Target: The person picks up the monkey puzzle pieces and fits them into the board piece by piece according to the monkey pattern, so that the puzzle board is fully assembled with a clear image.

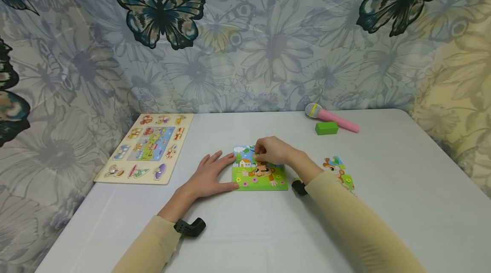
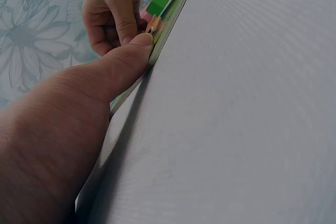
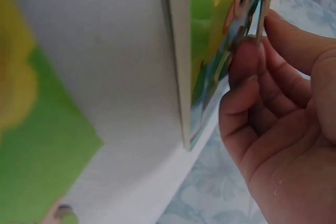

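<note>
A small picture puzzle point(image 1: 245, 182) with a cartoon animal, a house and flowers lies in the middle of the white table. My left hand point(image 1: 211, 177) is spread flat beside it, thumb and fingertips touching its left edge. Over the upper part of the puzzle, my right hand point(image 1: 278, 151) pinches a thin puzzle piece point(image 3: 266, 9) between thumb and forefinger. That piece shows edge-on in the right wrist view, tilted up from the puzzle; its picture is mostly hidden. More puzzle pieces point(image 1: 337, 168) lie to the right, partly behind my right sleeve.
A larger wooden board point(image 1: 178, 140) with several printed pictures lies at the left. At the back right are a pink toy microphone point(image 1: 337, 120) and a green block point(image 1: 326, 128). Behind the table hangs a butterfly-patterned cloth point(image 1: 249, 72).
</note>
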Tool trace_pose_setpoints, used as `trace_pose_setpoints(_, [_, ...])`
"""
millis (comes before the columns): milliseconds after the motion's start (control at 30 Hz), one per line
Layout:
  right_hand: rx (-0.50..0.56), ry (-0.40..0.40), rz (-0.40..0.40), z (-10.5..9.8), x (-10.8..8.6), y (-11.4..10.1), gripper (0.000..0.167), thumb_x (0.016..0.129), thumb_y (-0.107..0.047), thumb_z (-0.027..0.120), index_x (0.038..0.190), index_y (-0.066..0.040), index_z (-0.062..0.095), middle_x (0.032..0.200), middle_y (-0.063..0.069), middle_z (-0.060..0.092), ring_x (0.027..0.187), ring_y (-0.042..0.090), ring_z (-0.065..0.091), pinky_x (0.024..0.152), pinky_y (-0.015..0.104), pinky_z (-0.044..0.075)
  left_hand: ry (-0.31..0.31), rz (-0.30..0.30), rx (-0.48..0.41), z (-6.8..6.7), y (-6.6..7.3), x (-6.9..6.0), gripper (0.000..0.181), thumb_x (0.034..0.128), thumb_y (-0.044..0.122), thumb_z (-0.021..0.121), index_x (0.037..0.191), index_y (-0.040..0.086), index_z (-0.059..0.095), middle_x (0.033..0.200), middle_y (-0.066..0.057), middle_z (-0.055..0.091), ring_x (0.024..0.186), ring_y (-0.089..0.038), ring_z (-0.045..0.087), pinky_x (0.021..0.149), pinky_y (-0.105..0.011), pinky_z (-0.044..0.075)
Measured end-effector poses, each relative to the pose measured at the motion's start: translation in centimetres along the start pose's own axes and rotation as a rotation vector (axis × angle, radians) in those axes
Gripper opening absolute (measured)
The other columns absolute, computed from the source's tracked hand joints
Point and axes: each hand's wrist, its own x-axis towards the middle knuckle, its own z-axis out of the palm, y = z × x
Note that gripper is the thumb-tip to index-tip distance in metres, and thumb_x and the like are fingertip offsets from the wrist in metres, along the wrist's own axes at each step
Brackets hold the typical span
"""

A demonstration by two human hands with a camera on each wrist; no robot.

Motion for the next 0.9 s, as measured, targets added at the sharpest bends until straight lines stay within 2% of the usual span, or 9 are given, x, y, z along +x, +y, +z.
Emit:
trace_pose_setpoints(200, [-0.093,0.017,-0.030,0.3,-0.3,-0.3,0.016,0.095,-0.023,0.074,0.099,-0.010,0.064,0.084,-0.001,0.059,0.078,0.016,0.053,0.073,0.031,0.047,0.011,0.005,-0.009,0.0,0.0,0.0,0.086,0.0863,0.063,0.069,0.154,0.016,0.045,0.161,0.004,0.034,0.152,-0.029,0.016,0.119,-0.056,0.006])
trace_pose_setpoints(333, [-0.074,0.019,-0.051,0.2,-0.8,-0.1,0.017,0.094,-0.021,0.075,0.099,-0.009,0.064,0.083,-0.001,0.059,0.077,0.016,0.052,0.073,0.030,0.047,0.001,0.008,-0.003,0.0,0.0,0.0,0.086,0.0868,0.064,0.068,0.155,0.016,0.044,0.161,0.004,0.034,0.152,-0.029,0.016,0.119,-0.056,0.006])
trace_pose_setpoints(500, [-0.020,-0.032,-0.085,0.1,-1.2,-0.1,0.016,0.092,-0.018,0.077,0.099,-0.008,0.066,0.084,-0.001,0.060,0.077,0.015,0.053,0.071,0.030,0.048,0.003,0.003,0.000,-0.2,0.0,0.0,0.086,0.0864,0.063,0.068,0.155,0.016,0.044,0.161,0.003,0.035,0.152,-0.029,0.016,0.119,-0.056,0.006])
trace_pose_setpoints(900, [-0.032,-0.051,-0.104,0.4,-1.4,-0.1,0.017,0.092,-0.017,0.077,0.105,-0.008,0.070,0.098,0.000,0.061,0.087,0.015,0.056,0.082,0.030,0.051,0.003,0.007,-0.013,0.0,0.0,-0.1,0.086,0.0868,0.063,0.068,0.155,0.016,0.044,0.162,0.004,0.034,0.152,-0.029,0.016,0.119,-0.056,0.005])
